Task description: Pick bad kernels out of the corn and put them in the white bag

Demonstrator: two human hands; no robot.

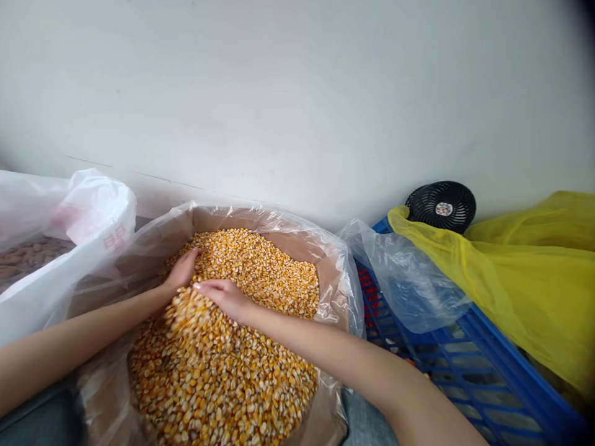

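Loose yellow and white corn kernels [242, 378] fill a large sack lined with clear plastic [346, 279]. Over the kernels, my left hand [182, 271] is cupped, its palm turned towards the right and kernels against it. My right hand [227, 298] faces it from the other side, fingers curved and nearly touching the left hand. Between and just below both hands, a blurred clump of kernels spills down onto the heap. The inner sides of the fingers are partly hidden.
At left stands a white plastic sack [100, 229] holding brown nut-like pieces [35, 257]. A blue crate [488, 371] is at right, with clear plastic [413, 285], a black fan [441, 206] and yellow mesh fabric [525, 291] on or beside it. A pale wall [279, 99] rises behind.
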